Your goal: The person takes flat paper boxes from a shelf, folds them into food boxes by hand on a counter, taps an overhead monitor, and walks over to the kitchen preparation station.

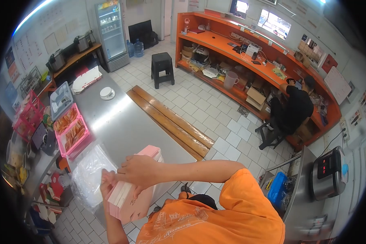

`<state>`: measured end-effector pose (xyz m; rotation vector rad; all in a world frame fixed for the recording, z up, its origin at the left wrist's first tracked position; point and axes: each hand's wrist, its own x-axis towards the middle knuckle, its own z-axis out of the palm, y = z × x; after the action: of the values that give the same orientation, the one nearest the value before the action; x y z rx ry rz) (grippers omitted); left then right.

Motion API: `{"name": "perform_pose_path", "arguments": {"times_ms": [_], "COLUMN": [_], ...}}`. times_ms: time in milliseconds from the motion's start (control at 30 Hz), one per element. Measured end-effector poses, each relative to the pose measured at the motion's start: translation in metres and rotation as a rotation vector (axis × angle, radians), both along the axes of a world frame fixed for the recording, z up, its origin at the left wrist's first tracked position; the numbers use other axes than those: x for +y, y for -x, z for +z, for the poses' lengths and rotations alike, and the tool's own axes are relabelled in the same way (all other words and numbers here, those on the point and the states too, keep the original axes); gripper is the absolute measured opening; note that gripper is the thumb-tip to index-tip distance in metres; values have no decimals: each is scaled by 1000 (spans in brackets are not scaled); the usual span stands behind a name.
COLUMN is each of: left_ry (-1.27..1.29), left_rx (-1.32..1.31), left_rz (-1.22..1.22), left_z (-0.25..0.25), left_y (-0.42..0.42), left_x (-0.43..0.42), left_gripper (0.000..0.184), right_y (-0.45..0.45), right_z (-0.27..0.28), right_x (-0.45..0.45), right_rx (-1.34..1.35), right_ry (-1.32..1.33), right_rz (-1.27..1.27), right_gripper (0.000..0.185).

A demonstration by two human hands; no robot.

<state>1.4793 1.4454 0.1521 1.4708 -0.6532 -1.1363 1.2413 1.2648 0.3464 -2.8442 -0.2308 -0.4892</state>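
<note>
A stack of flat pink boxes (128,199) leans near the end of the steel table (122,118). My left hand (107,182) is at the upper left corner of the stack, its fingers bent around the edge. Over the top of the stack reaches my right hand (141,170), fingers curled towards my left hand and thumb down against a box side. The two hands nearly meet, and their fingertips are partly hidden. More pink cardboard (151,151) shows behind my right hand. Clear plastic bags (87,173) lie just left of my left hand.
Pink baskets (84,141) with packets, a grey-blue tray (61,99) and a round white scale (107,93) are on the table. Beyond stand a wooden bench (166,118) and a black stool (162,67). A person (299,103) sits at the orange counter (215,40).
</note>
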Motion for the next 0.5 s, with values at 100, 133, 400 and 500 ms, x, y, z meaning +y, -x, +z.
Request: {"name": "perform_pose_path", "arguments": {"times_ms": [100,133,400,500], "left_ry": [-74,-96,-340,-561], "left_rx": [-180,-240,-1145,-1572], "left_rz": [32,43,81,226], "left_z": [2,-46,-74,-32], "left_y": [19,0,-39,-17], "left_x": [-28,28,110,128], "left_gripper": [7,8,20,24], "right_y": [-1,0,12,16], "right_z": [-4,-6,-3,1], "right_x": [-1,1,1,3], "right_rx": [-9,-9,122,50], "right_ry": [-4,8,74,93], "right_rz": [17,11,74,77], "right_gripper": [71,71,68,65]}}
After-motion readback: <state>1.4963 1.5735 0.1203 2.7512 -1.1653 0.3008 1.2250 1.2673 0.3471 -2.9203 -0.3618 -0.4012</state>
